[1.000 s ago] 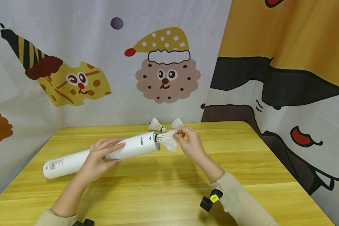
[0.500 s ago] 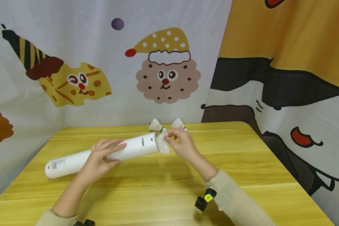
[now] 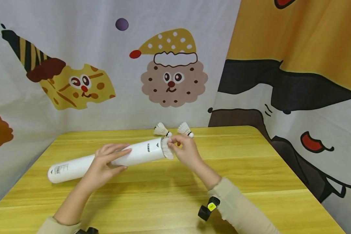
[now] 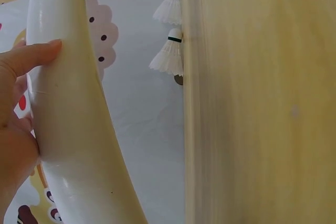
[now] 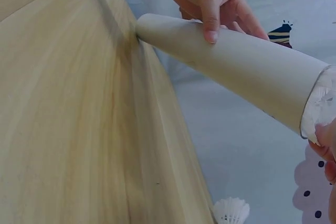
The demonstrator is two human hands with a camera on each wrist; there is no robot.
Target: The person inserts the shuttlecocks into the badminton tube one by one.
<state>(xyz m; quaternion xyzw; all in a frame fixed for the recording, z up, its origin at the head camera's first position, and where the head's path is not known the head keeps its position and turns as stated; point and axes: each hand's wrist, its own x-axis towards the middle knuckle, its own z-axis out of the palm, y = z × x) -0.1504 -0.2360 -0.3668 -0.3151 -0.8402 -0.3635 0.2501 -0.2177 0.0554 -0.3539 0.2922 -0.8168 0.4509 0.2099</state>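
Observation:
My left hand (image 3: 100, 167) grips a long white shuttlecock tube (image 3: 143, 152) around its middle, thumb on the near side and fingers over the top. The tube's open end points right and is raised off the table, while its far left end is lower. In that mouth sits a shuttlecock (image 3: 167, 150), with only its feather skirt showing and the cork hidden inside. My right hand (image 3: 188, 152) pinches the feather edge between thumb and fingers. In the right wrist view, the white feathers (image 5: 321, 100) fill the tube's rim, beside the right thumb.
Two more shuttlecocks, one on the left (image 3: 161, 129) and one on the right (image 3: 185, 129), lie near the back edge of the wooden table (image 3: 163, 201). Behind the table hangs a cartoon-printed curtain (image 3: 105, 42).
The right hand has moved left, pushing the shuttlecock cork-first into the tube until just its feather ends show. The tube has shifted very slightly right; the left hand keeps its grip.

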